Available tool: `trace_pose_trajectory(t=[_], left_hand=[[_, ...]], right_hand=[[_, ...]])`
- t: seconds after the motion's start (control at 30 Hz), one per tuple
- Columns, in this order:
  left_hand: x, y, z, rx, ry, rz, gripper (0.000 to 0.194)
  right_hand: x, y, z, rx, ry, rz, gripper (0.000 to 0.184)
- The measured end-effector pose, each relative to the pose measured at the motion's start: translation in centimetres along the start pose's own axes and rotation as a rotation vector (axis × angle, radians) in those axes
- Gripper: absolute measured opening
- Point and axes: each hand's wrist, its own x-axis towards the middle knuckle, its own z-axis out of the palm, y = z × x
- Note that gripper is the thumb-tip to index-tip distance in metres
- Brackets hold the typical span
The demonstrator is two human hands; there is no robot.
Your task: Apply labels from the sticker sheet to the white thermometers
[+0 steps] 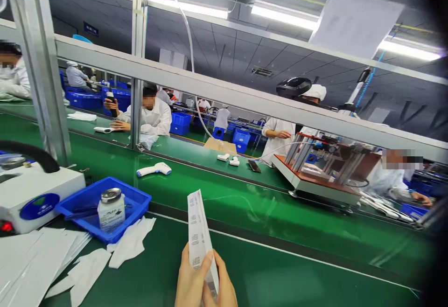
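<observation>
Because the left hand (189, 281) and right hand (221, 282) both pinch the folded white leaflet (199, 232) low on its edge, its printed panel stands nearly upright and readable, above the green belt surface (280, 269), right of the blue plastic tray (138, 199).

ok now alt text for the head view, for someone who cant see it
A left hand and a right hand hold up a narrow folded white printed leaflet above a green conveyor bench. Beside them, a blue plastic tray holds a labelled metal-lidded jar, near loose white sheets. Beyond, a white-coated co-worker is at another belt.
</observation>
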Motion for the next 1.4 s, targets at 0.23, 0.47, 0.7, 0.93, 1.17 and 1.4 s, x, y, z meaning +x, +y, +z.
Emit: trace_pose_trajectory(t=[0.23,0.47,0.7,0.93,1.17,1.4], left_hand=[[-0.4,0.2,-0.3,-0.022,-0.085,0.047,0.066],[-0.7,0.3,-0.1,-0.018,-0.088,0.054,0.058],[-0.5,0.5,-0.2,-0.022,-0.122,0.01,0.061],[-0.4,0.5,-0.2,-0.034,-0.112,-0.022,0.066],[-0.7,0.7,-0.2,-0.024,-0.101,-0.036,0.067],[-0.7,0.9,-0.1,-0.028,-0.084,-0.037,0.065]], right_hand=[[-0.9,-0.9,-1.1,-0.154,-0.129,-0.062,0.062],[-1.3,-2.1,-1.6,-0.159,-0.189,-0.039,0.059],[-0.9,-2.5,-2.2,-0.095,-0.263,0.008,0.059],[-0.7,-3.2,-2.6,-0.094,-0.309,0.011,0.06],[-0.8,-3.8,-2.8,-0.105,-0.349,0.028,0.059],[-0.8,-3.9,-2.8,-0.117,-0.329,-0.015,0.057]])
